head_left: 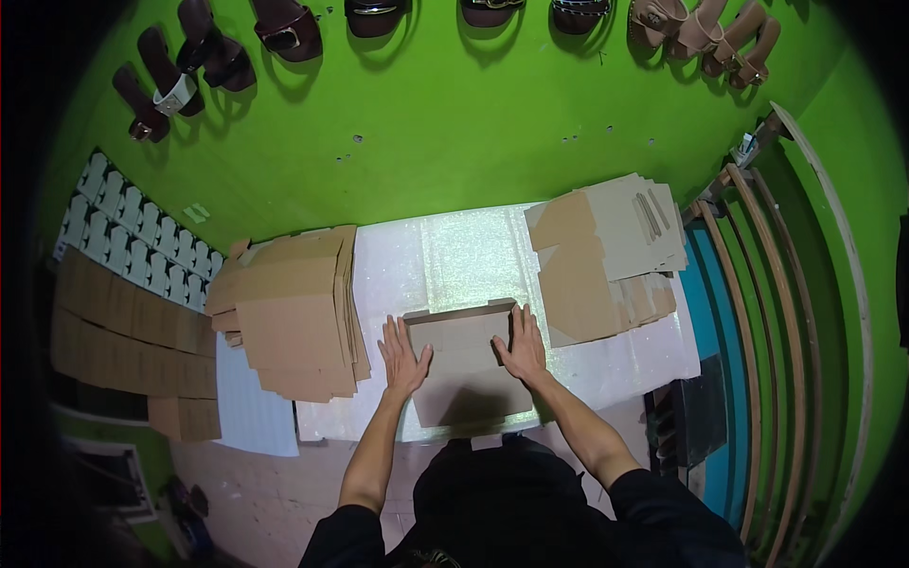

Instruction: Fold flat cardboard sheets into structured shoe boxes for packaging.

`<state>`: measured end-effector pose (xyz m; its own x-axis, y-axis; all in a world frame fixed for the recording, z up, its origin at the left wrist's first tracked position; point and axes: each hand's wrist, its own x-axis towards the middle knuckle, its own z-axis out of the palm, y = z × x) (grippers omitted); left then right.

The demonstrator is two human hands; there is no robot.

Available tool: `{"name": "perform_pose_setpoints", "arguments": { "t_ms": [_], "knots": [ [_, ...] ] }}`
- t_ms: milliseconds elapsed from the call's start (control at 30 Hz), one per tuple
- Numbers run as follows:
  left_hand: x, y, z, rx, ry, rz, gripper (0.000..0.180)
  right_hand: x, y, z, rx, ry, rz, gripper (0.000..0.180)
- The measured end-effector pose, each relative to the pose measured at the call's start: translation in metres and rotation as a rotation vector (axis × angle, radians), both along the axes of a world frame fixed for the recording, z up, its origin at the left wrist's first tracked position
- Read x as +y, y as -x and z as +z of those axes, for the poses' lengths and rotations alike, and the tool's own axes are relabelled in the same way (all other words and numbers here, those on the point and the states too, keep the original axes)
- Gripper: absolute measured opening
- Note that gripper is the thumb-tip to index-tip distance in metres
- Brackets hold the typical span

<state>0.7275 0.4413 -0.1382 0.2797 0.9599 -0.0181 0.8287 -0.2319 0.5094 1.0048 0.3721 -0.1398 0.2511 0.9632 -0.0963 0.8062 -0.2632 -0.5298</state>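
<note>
A partly folded cardboard box (464,360) lies on the white-covered table in front of me. Its far wall stands up, while the near panel lies flat with a dark shadow across it. Along the box's left side rests my left hand (403,363), fingers stretched out and apart, thumb toward the inside. My right hand (524,354) mirrors it on the right side, thumb over the inner edge and the other fingers straight along the outside. Both palms touch the side walls, and neither hand is closed.
Flat cardboard blanks (298,322) are piled at the left of the table. More cardboard pieces (573,270) are stacked at the right. Stacked brown boxes (133,331) stand far left. Sandals (284,33) hang on the green wall. A wooden rack (772,312) stands at right.
</note>
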Motion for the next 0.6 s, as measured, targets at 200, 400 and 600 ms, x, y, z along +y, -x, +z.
{"name": "perform_pose_setpoints", "arguments": {
  "t_ms": [200, 400, 600],
  "knots": [
    [0.043, -0.014, -0.001, 0.009, -0.061, -0.037, 0.091, 0.000, 0.001, -0.001, 0.006, -0.009, -0.007, 0.088],
    [0.045, -0.019, -0.006, -0.018, -0.039, -0.075, 0.076, 0.000, 0.001, -0.003, 0.016, -0.038, -0.014, 0.087],
    [0.039, -0.018, -0.001, -0.019, -0.026, -0.079, 0.069, 0.001, -0.001, -0.002, 0.022, -0.039, -0.017, 0.087]
  ]
}}
